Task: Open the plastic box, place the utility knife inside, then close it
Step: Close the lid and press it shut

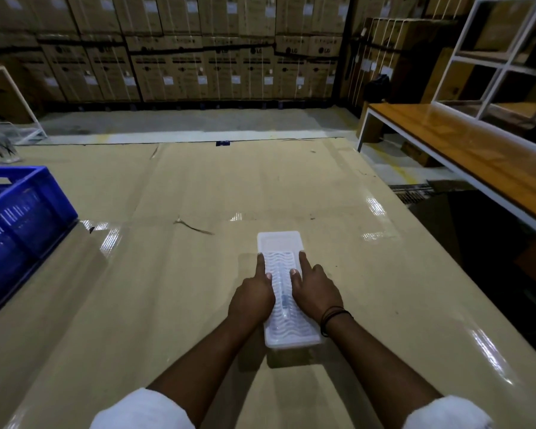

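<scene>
Head-worn view, forward and down over the table [174, 274], close.

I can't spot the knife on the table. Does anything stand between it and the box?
Nothing visible does. A long dark shape, likely the knife, shows through the box's clear lid. Both the left hand and right hand press flat on that lid.

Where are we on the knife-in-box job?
Nearly finished. Done: a long dark shape, likely the utility knife, shows through the wavy translucent lid of the plastic box. In hand: the left hand and right hand lie on the lid, index fingers along its edges. Left: confirming the lid is fully seated, which I cannot tell.
</scene>
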Demonstrator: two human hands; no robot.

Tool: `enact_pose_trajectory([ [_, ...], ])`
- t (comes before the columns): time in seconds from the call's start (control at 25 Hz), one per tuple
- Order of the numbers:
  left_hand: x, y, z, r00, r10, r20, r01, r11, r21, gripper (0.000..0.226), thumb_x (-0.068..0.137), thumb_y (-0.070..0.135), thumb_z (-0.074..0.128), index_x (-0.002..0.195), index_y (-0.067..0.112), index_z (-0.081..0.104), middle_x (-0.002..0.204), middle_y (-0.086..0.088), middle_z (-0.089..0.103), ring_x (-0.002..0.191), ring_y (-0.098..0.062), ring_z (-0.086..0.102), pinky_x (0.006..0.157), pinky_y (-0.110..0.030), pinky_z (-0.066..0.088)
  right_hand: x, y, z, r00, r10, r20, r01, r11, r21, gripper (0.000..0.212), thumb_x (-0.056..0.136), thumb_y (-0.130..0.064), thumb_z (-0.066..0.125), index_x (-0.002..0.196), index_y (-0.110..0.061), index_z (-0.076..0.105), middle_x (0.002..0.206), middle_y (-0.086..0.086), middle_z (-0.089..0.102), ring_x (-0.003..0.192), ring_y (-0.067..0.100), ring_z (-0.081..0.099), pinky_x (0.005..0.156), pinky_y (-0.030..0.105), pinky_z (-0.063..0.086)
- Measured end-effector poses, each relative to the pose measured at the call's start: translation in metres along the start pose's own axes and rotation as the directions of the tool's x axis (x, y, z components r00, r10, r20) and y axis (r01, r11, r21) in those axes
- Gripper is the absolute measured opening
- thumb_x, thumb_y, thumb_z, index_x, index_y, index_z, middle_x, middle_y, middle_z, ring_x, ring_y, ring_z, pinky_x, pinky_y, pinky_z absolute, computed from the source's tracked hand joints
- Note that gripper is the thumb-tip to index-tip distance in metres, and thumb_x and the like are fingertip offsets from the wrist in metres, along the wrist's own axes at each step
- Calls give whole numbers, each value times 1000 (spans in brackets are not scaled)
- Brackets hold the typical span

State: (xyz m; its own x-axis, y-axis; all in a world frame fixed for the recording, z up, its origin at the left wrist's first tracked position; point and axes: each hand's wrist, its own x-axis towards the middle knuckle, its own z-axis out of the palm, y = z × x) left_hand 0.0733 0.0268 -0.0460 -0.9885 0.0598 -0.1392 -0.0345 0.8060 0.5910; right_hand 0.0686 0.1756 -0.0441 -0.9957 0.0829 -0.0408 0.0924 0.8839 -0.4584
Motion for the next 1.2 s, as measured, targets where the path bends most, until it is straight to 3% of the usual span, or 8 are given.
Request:
enact_pose_trajectory([
  [0.12, 0, 1, -1, 999, 3, 39, -3, 1000, 0, 72, 107, 49, 28, 162, 26, -11, 123, -20, 69, 103, -34, 70, 81, -36, 51, 3, 1, 1, 1000, -26, 1, 26, 999, -47, 60, 102, -45, 33, 157, -25, 17, 127, 18, 55, 106, 39, 62, 89, 45, 51],
  [0.32, 23, 6, -14, 1000, 1, -28, 2, 991, 131, 65, 107, 38, 32, 164, 22, 5, 128, -20, 65, 110, -34, 67, 90, -40, 52, 27, 1, -10, 999, -41, 10, 41, 999, -26, 56, 98, -45, 43, 146, -18, 34, 129, 18, 56, 110, 40, 62, 90, 46, 52],
  [0.6, 68, 16, -25, 999, -27, 20, 23, 984, 178, 64, 107, 35, 31, 164, 20, 4, 126, -24, 65, 110, -38, 66, 90, -43, 52, 71, -10, -15, 996, 4, 89, -1, 999, -42, 65, 101, -43, 36, 158, -20, 15, 142, 22, 46, 120, 43, 56, 97, 46, 48],
  [0.8, 72, 15, -16, 999, -40, 20, 36, 982, 186, 65, 107, 32, 29, 163, 18, -3, 114, -24, 70, 99, -37, 69, 86, -44, 54, 72, -9, -4, 999, 7, 46, -4, 998, -62, 65, 102, -44, 33, 159, -20, 13, 130, 21, 56, 111, 41, 61, 91, 45, 49],
  [1.2, 75, 16, -18, 999, -37, 29, 31, 982, 184, 65, 108, 30, 29, 163, 15, -2, 120, -25, 69, 105, -37, 68, 89, -43, 52, 75, -9, -5, 998, 2, 61, 3, 997, -81, 65, 102, -42, 33, 159, -18, 11, 121, 21, 64, 106, 40, 64, 87, 43, 50],
])
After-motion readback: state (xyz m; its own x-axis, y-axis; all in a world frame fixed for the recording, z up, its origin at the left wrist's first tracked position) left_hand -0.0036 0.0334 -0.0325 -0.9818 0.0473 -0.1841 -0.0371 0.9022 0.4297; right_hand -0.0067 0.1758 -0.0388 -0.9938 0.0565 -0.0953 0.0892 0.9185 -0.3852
